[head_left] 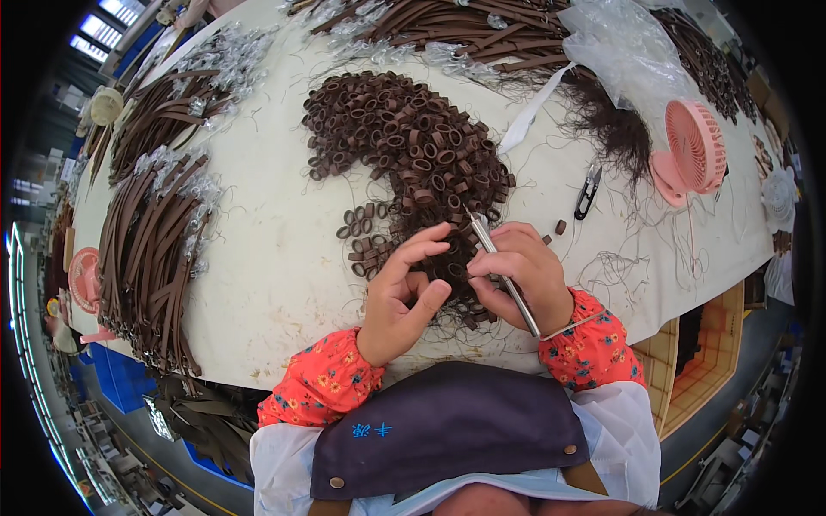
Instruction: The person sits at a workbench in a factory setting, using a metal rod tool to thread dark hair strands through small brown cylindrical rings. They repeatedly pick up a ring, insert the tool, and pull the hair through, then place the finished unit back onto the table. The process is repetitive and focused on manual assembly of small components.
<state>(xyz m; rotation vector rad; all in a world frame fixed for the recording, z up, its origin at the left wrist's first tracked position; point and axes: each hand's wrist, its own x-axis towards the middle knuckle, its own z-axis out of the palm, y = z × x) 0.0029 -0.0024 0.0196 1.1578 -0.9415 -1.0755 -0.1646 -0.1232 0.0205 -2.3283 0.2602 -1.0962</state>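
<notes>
My right hand [525, 271] is closed round a slim silver pen-shaped tool [508, 279] with a thin pointed tip. That tip points away from me at the near part of a heap of small brown strap loops [430, 146]. Whether the right fingertips also pinch a loop is hidden. To its left, my left hand [403, 297] hovers over the near edge of the heap, thumb and forefinger apart, with nothing visible in it. Several loops [366, 224] lie in a small group beyond the left hand. Dark loose threads [447, 245] tangle beneath both hands.
Black thread snips [588, 193] and a pink fan [693, 150] stand to the right. Brown strap bundles [155, 258] lie at the left, more straps [465, 30] at the far side. Clear plastic [628, 52] and dark thread piles [611, 112] sit back right. Another pink fan [84, 279] is at far left.
</notes>
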